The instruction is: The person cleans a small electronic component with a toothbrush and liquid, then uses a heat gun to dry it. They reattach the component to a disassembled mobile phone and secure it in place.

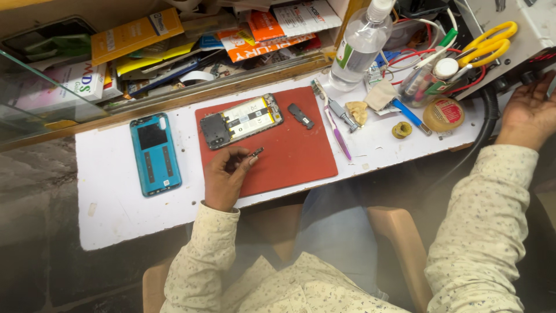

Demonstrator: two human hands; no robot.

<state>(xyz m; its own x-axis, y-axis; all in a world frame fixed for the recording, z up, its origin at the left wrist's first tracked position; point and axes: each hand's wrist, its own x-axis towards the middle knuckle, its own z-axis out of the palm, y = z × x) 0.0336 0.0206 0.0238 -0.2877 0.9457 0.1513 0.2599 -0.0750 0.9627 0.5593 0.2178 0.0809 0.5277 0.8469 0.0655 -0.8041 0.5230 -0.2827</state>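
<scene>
A small dark part [255, 153] is pinched between the fingertips of the left hand [225, 177], over the red mat [289, 156].

It is kept just below the opened phone [240, 121], whose teal back cover [154, 153] is laid aside on the white bench [116, 214]. The right hand [528, 113] is spread flat against grey equipment [509, 52], gripping nothing.
</scene>
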